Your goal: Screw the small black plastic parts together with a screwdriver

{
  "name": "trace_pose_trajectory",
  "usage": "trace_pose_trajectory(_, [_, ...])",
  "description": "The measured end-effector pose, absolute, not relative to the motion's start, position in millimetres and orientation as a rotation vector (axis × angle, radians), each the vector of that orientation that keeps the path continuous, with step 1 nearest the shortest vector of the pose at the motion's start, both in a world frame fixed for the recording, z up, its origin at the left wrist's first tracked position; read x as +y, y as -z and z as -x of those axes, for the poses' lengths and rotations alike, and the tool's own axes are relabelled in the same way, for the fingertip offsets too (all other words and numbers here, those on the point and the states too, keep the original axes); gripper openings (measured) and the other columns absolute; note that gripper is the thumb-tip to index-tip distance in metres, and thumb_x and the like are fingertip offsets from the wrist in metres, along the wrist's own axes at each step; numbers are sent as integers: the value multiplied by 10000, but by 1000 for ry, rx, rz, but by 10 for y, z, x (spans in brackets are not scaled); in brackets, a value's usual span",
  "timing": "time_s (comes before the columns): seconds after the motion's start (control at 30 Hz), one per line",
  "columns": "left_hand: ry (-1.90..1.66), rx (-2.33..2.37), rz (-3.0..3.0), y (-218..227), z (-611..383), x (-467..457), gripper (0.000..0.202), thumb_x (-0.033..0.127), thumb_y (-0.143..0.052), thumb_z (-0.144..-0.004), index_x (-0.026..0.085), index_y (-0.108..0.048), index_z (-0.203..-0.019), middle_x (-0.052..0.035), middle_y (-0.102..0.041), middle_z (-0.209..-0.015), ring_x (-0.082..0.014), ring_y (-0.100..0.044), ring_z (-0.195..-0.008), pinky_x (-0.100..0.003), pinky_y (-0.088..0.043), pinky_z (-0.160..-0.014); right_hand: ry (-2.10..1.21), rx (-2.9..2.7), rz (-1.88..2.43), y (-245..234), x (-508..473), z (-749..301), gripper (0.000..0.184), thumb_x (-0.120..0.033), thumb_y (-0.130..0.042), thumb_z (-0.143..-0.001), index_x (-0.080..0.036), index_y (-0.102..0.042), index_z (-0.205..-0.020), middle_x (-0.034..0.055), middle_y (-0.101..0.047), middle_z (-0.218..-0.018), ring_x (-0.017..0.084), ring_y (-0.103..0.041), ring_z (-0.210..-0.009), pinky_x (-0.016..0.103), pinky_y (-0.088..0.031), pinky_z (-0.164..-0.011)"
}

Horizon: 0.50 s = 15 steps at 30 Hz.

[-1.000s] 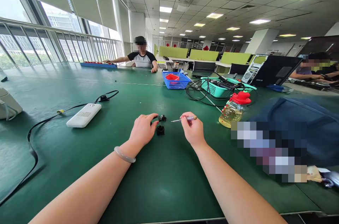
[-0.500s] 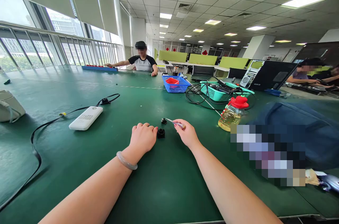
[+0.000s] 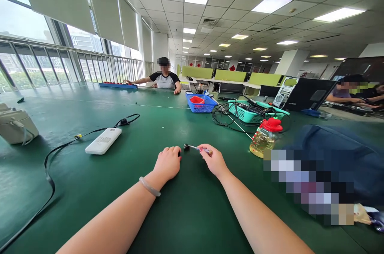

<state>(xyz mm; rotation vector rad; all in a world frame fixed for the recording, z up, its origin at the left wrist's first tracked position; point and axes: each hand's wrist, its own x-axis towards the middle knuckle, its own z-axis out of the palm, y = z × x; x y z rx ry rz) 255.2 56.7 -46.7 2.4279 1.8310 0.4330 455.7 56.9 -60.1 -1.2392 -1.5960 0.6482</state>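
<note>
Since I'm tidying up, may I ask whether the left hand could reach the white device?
Probably yes: only green tabletop shows between the left hand and the white device.

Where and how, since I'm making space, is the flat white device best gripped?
Probably across the middle of the white device, from above, pinching its two long edges: it lies flat on the green table, longer than wide, and its far end sits close to the black cable.

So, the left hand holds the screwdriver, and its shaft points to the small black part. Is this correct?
Not quite: the right hand holds the screwdriver, as the head view shows. Its shaft does point to the small black part.
</note>
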Motion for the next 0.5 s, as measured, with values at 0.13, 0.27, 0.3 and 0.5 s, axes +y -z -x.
trace_pose_trajectory(0.13, [-449, 1939, -2318, 461, -2490, 600, 286, 283, -452, -897, 219, -563, -1153, -100, -622, -1225, -270, -499, -1188, -412, -385, -993, -657, -1576, 1200, 564, 530, -4556, 309, -467, -529, -837, -208, -695, -865, 29, -648, -722, 166, -560, -623, 283, -446, -607])
trace_pose_trajectory(0.27, [-520, 1863, -2300, 483, -2514, 598, 492, 467, -460, -890, 247, -466, -1330, -97, -555, -1346, -302, -423, -1281, -450, -360, -1029, -644, -1545, 1131, 528, 497, -4545, 332, -485, -530, -847, -193, -685, -817, 24, -612, -663, 159, -539, -591, 279, -434, -589])
trace_pose_trajectory(0.3, [-529, 1832, -2316, 491, -2525, 599, 536, 493, -453, -889, 252, -435, -1367, -99, -539, -1367, -312, -412, -1292, -464, -357, -1033, -640, -1513, 1121, 524, 497, -4547, 336, -492, -535, -844, -193, -684, -811, 21, -601, -653, 156, -530, -580, 277, -430, -575])
trace_pose_trajectory(0.5, [-535, 1706, -2394, 509, -2556, 646, 488, 481, -455, -898, 295, -475, -1349, -76, -553, -1359, -311, -413, -1294, -508, -349, -1046, -721, -1266, 1063, 556, 578, -4608, 347, -518, -579, -811, -184, -672, -798, 1, -552, -617, 127, -476, -514, 263, -408, -507])
